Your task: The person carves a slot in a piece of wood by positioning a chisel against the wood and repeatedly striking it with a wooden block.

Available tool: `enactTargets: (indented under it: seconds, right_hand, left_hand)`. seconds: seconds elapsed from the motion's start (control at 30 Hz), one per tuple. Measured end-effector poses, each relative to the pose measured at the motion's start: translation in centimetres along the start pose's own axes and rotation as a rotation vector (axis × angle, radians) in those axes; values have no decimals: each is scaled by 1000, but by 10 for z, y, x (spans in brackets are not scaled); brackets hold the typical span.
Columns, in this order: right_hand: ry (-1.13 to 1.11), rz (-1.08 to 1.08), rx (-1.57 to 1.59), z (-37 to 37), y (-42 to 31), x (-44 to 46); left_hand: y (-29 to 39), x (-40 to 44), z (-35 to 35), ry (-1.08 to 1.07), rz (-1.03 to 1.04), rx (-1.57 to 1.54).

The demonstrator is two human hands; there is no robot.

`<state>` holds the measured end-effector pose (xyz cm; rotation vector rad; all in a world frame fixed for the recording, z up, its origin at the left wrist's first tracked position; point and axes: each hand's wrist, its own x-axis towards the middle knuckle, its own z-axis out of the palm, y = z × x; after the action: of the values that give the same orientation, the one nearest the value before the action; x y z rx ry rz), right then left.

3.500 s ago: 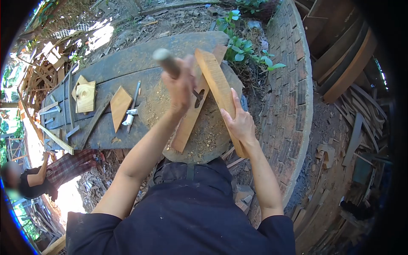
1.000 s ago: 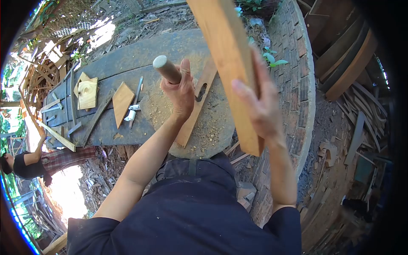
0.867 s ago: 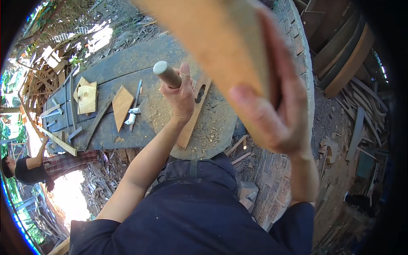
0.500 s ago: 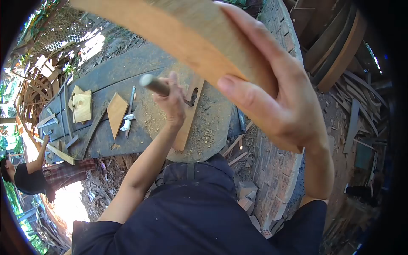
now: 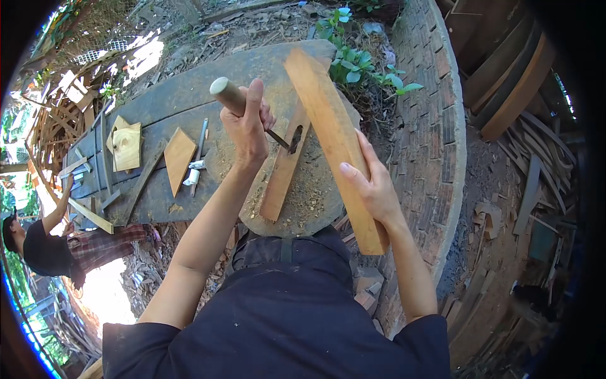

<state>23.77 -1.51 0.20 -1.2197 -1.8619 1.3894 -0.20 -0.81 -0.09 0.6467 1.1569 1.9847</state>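
My left hand is wrapped round the wooden handle of a chisel, thumb pointing up. The chisel's dark blade slants down to the slot in a flat wooden board, which lies on a round block strewn with wood chips. In my right hand is a thick, slightly curved wooden billet, gripped near its lower end. The billet slants beside the board, and its far end overlaps the board's top from this view.
On the dark bench lie a kite-shaped wooden piece, a pale block, a white tube and narrow strips. A brick wall runs along the right. A co-worker is at the bench's left end.
The billet, raised close to the camera half a second ago, has come down beside the slotted board with my right hand. My left hand still holds the chisel, its blade now more visible.
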Motion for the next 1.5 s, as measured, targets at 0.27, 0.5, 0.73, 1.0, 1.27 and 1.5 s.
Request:
enactTargets:
  seconds: [0.27,0.5,0.73,1.0,1.27,1.5]
  right_hand:
    - [52,43,4,-2,14,-10]
    - [48,2,-82,0,6,-5]
    - [120,-528,226,-20,-112,6]
    - [-207,-52,-251,-42,-109,10]
    - [-2,-128,-132,-12,-10,21]
    - [6,47,-166,13,41,20]
  left_hand:
    - [-1,-4,7,-15,26,9]
    - [-9,-20,22,93,135,228]
    - [-22,-22,18,72,171,401]
    - [-39,-24,9,39,307,372]
    - [14,8,-11,184,0,-35]
    - [-11,-15,-37,-681,224,1368]
